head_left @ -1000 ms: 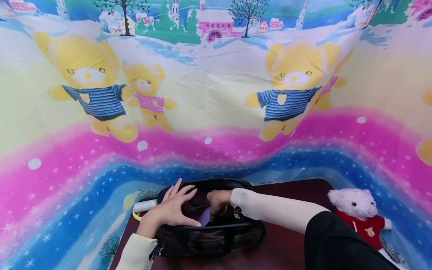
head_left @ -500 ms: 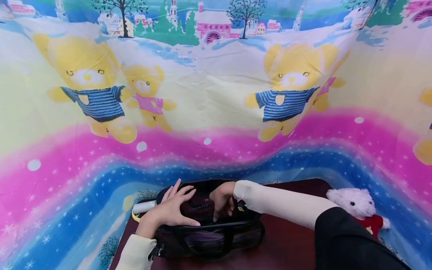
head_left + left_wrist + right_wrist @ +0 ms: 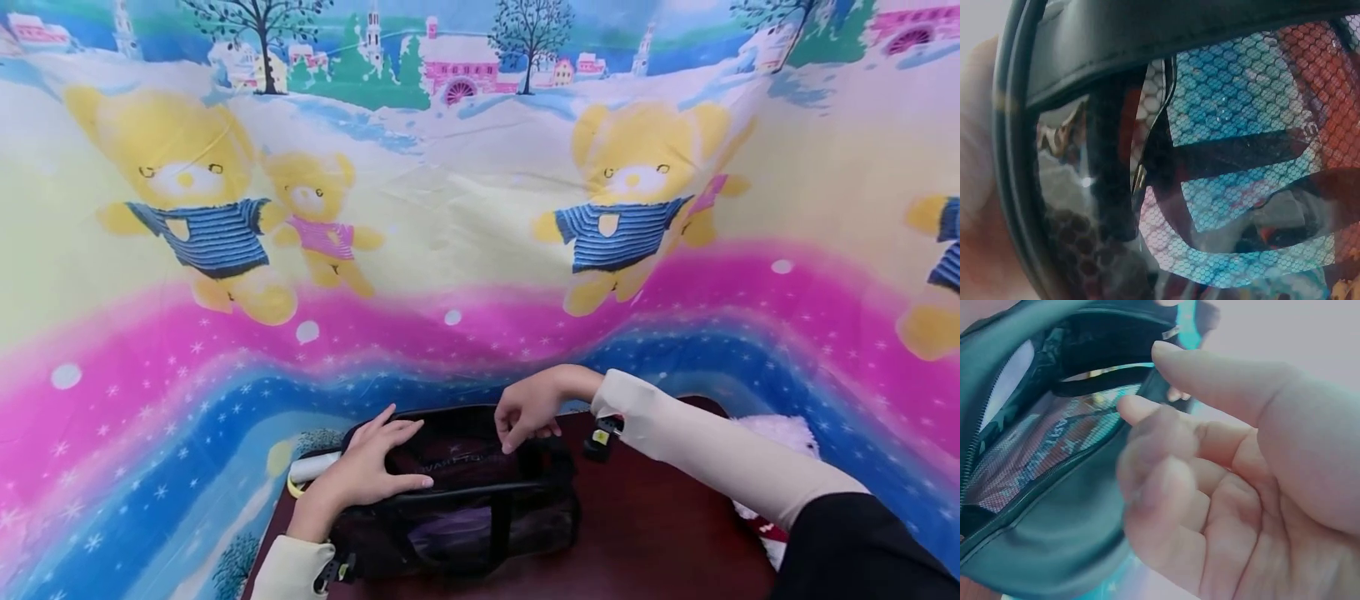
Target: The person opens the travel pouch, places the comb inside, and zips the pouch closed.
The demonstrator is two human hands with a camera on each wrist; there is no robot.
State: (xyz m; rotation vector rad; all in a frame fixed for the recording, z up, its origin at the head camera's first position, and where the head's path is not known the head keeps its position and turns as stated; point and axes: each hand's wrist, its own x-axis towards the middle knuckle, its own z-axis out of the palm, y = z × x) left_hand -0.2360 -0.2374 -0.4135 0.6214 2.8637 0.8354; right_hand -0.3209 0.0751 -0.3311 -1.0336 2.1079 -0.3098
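Note:
A black zippered bag [image 3: 532,521] with see-through mesh panels stands open-topped on the dark red table. My left hand [image 3: 371,467] rests over the bag's left end, its fingers spread and thumb along the front rim. Above the bag's right end is my right hand [image 3: 528,408], fingers loosely curled with nothing between them. In the right wrist view, the bag [image 3: 1079,512] gapes below the fingertips, its zipper undone. Through the front panel shows a lilac patch [image 3: 450,529]. The left wrist view looks closely at the mesh panel [image 3: 1229,94], with blue and red behind it.
To the left of the bag lies a white cylinder [image 3: 313,467] with a yellow band [image 3: 294,486]. A white plush toy [image 3: 780,433] at the right is partly hidden by my right sleeve. Behind the table [image 3: 652,517] hangs a bear-printed cloth [image 3: 450,233].
My right hand has let go of the lilac thing inside the bag and risen up and right out of the opening. The left hand stays on the bag. The view has shifted slightly.

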